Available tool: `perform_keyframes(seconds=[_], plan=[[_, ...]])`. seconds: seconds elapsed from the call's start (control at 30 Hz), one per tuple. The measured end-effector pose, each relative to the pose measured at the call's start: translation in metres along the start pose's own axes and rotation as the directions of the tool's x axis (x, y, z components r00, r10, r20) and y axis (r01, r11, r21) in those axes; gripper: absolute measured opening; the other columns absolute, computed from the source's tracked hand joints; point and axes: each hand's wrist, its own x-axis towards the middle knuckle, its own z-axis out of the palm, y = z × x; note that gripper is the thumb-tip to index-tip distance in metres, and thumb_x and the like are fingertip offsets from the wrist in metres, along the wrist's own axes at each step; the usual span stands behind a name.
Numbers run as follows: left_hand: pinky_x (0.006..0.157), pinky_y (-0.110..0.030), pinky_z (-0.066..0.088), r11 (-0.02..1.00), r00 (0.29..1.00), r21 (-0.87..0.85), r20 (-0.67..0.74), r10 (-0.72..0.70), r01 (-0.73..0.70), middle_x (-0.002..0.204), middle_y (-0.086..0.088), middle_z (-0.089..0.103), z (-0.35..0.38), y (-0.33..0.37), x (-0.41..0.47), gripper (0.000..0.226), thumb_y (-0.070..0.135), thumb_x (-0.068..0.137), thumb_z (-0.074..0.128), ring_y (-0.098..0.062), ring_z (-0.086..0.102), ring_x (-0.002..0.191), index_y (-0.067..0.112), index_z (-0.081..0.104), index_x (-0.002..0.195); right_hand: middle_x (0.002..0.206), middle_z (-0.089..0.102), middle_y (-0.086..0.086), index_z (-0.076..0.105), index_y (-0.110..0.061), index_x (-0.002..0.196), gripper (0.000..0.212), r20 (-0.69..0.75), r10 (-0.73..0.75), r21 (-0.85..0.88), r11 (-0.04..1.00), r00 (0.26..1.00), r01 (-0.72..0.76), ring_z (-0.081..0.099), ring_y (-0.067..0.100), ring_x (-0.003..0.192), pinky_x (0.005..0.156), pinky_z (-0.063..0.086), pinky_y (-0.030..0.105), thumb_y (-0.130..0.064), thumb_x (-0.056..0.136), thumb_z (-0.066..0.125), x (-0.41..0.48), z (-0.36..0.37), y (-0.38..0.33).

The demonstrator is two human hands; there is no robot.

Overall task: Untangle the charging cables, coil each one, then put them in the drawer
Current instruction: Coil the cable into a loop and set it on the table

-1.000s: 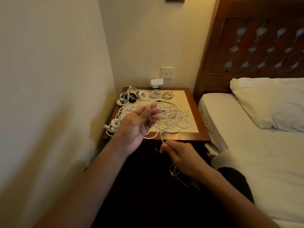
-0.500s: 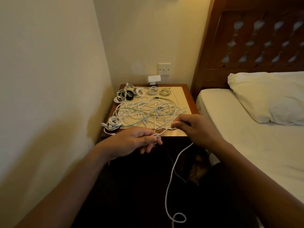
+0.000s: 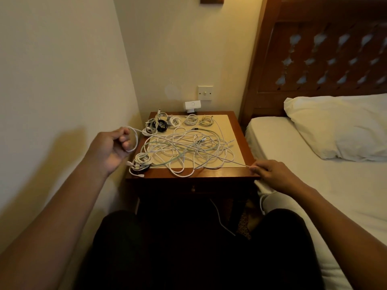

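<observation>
Left grip [image 3: 113, 147] fisted round white cable [image 3: 234, 161], right grip [image 3: 272, 174] pinching it, taut between

The person wears black trousers [image 3: 188, 258], forearms [image 3: 62, 206] bare.

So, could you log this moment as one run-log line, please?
left hand: grips looped white cable | right hand: pinches it taut over nightstand | tangle: on nightstand | phase: coiling

Wooden desk [image 3: 219, 173] with cream inset top, loose tangle of white and pale green cables [image 3: 188, 149] spread over its centre, small white coils [image 3: 191, 119] in a row along the back edge, black coil [image 3: 162, 125] at back left, white coiled bundle [image 3: 142, 161] at the front-left corner, one white loop overhanging the front rim
</observation>
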Motion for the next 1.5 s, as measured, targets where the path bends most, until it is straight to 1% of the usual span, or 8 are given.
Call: perform_keyframes(seconds=[0.4,0.53,0.67,0.87,1.0,1.17,1.33,1.5], plan=[[0.047,-0.021,0.031,0.938,0.857,0.337,0.505,-0.108,-0.08,0.062,-0.007,0.048,0.081,-0.001,-0.087,0.03,0.02,0.099,0.047,-0.013,0.04,0.046,0.005,0.068,0.083,0.087,0.071,0.0,0.071,-0.022,0.086,0.031,-0.004,0.281,-0.173,0.945,0.96,-0.278,0.067,0.018,0.081,0.077,0.054,0.035,-0.033,0.107,0.051,0.004,0.022,0.006],[0.051,-0.021,0.044,0.875,0.867,0.484,0.442,-0.231,-0.014,0.067,-0.007,0.056,0.08,-0.024,-0.082,0.023,0.019,0.1,0.047,-0.015,0.049,0.051,0.003,0.061,0.091,0.132,0.063,0.003,0.055,-0.02,0.141,0.049,0.155,0.175,-0.253,0.958,0.972,-0.132,0.061,0.021,0.118,0.097,0.053,0.034,-0.01,0.093,0.061,-0.006,0.016,-0.026],[0.052,-0.02,0.045,0.846,0.884,0.529,0.362,-0.295,0.066,0.071,-0.008,0.057,0.088,-0.051,-0.077,0.025,0.014,0.107,0.042,-0.015,0.051,0.055,0.002,0.059,0.094,0.144,0.055,-0.01,0.039,-0.033,0.152,0.072,0.227,-0.112,0.255,0.966,0.967,0.052,0.051,0.005,0.132,0.109,0.047,0.035,-0.011,0.086,0.059,-0.029,0.007,-0.099],[0.052,-0.019,0.042,0.931,0.895,0.309,0.334,-0.296,0.193,0.07,-0.005,0.053,0.091,-0.06,-0.072,0.025,0.012,0.107,0.039,-0.011,0.048,0.053,0.002,0.06,0.097,0.075,0.066,-0.004,0.067,-0.02,0.117,0.022,0.058,-0.245,0.506,0.843,0.968,0.183,0.066,0.015,0.07,0.072,0.055,0.036,-0.019,0.11,0.045,-0.037,0.043,-0.129],[0.058,-0.019,0.051,0.967,0.886,0.01,0.399,-0.238,0.256,0.077,-0.005,0.061,0.086,-0.052,-0.068,0.03,0.017,0.106,0.044,-0.01,0.057,0.061,-0.004,0.063,0.116,0.078,0.065,-0.019,0.068,-0.037,0.105,0.025,-0.099,-0.195,0.292,0.932,0.976,0.216,0.059,0.01,0.072,0.073,0.051,0.037,-0.041,0.109,0.043,-0.026,0.071,-0.102],[0.087,-0.025,0.059,0.988,0.953,0.153,0.299,-0.042,-0.005,0.105,-0.013,0.076,0.098,-0.071,-0.061,0.029,0.013,0.104,0.052,-0.021,0.074,0.097,0.0,0.063,0.128,0.103,0.068,-0.008,0.055,-0.042,0.121,0.019,0.213,-0.259,0.014,0.965,0.942,0.262,0.066,0.012,0.086,0.081,0.058,0.041,-0.045,0.108,0.042,-0.047,0.084,-0.134],[0.087,-0.022,0.058,0.475,0.88,0.751,0.458,0.125,-0.459,0.097,0.004,0.078,0.08,-0.081,-0.052,0.024,0.018,0.104,0.058,0.0,0.072,0.089,0.019,0.071,0.124,0.088,0.067,-0.002,0.063,-0.027,0.098,0.024,0.077,-0.419,-0.153,0.892,0.905,0.426,0.06,0.018,0.079,0.076,0.051,0.039,-0.04,0.107,0.045,-0.062,0.048,-0.169],[0.077,-0.027,0.054,0.777,0.788,0.61,0.549,-0.278,-0.152,0.09,-0.018,0.071,0.068,-0.075,-0.062,0.035,0.024,0.107,0.045,-0.024,0.067,0.079,-0.002,0.068,0.115,0.086,0.071,-0.011,0.076,-0.028,0.102,0.019,-0.066,-0.41,-0.1,0.91,0.91,0.403,0.06,0.001,0.077,0.067,0.046,0.027,-0.036,0.102,0.06,-0.038,0.0,-0.158]])
